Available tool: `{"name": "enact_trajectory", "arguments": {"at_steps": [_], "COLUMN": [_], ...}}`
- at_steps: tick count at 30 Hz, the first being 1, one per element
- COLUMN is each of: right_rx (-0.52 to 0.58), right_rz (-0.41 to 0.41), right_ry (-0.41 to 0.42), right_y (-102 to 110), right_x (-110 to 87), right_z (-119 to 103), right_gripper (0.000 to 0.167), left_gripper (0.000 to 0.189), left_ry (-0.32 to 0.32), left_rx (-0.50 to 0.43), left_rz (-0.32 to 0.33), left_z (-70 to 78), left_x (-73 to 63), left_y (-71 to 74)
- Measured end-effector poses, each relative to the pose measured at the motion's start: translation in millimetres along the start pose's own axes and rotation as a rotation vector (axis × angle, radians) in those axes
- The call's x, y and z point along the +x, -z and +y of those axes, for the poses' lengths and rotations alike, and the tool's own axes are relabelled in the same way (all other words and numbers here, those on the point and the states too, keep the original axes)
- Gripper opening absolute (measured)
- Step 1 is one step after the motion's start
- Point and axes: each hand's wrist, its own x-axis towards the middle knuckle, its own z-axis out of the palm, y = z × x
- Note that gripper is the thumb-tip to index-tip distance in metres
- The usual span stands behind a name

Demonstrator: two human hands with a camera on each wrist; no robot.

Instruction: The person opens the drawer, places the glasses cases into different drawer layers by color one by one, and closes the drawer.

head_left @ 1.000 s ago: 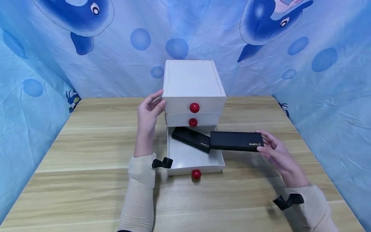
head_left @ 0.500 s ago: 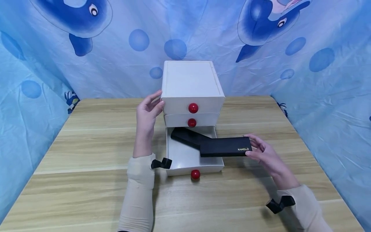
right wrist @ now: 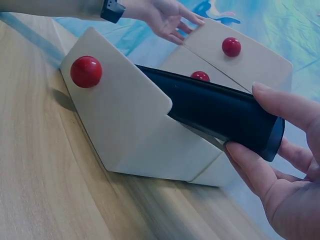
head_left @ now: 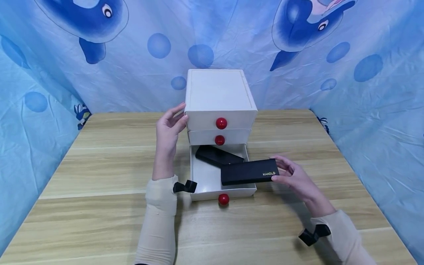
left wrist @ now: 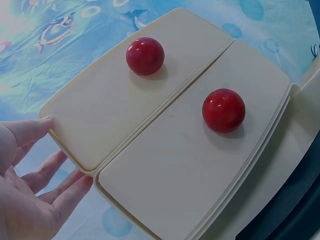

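Observation:
My right hand (head_left: 294, 180) pinches the right end of a black oblong case (head_left: 250, 172) with gold lettering, thumb on one side and fingers on the other. Its far end reaches over the open bottom drawer (head_left: 205, 180) of a white drawer unit (head_left: 218, 90). In the right wrist view the held case (right wrist: 210, 105) slants across the drawer's side wall. A second black case (head_left: 212, 154) lies at an angle inside the drawer, partly covered by the first. My left hand (head_left: 170, 127) touches the unit's upper left side, thumb at the front corner (left wrist: 22, 132) and fingers along the side.
The two upper drawers, each with a red ball knob (head_left: 221, 123), are closed. A red knob (head_left: 223, 199) also marks the pulled-out drawer's front. The unit stands on a wooden table (head_left: 99, 184), with a blue dolphin-print cloth (head_left: 139, 81) behind and at the sides.
My right hand has moved left and toward me, bringing the case from the drawer's right side over its inside; the case now tilts slightly. My left hand stays at the unit.

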Motion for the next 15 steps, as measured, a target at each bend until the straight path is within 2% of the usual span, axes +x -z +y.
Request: {"name": "enact_trajectory", "arguments": {"at_steps": [6, 15], "right_rx": [-0.079, -0.085], "right_rz": [0.021, 0.035], "right_ry": [-0.036, -0.022], "right_y": [-7, -16], "right_x": [3.5, 8.8], "right_z": [0, 2], "right_gripper": [0.062, 0.056], "left_gripper": [0.041, 0.039], "left_ry": [0.000, -0.004], "left_rx": [-0.003, -0.009], "left_rz": [-0.003, -0.003], "left_z": [0.1, -1.2], "left_x": [-0.3, 0.7], "left_y": [0.2, 0.4]}}
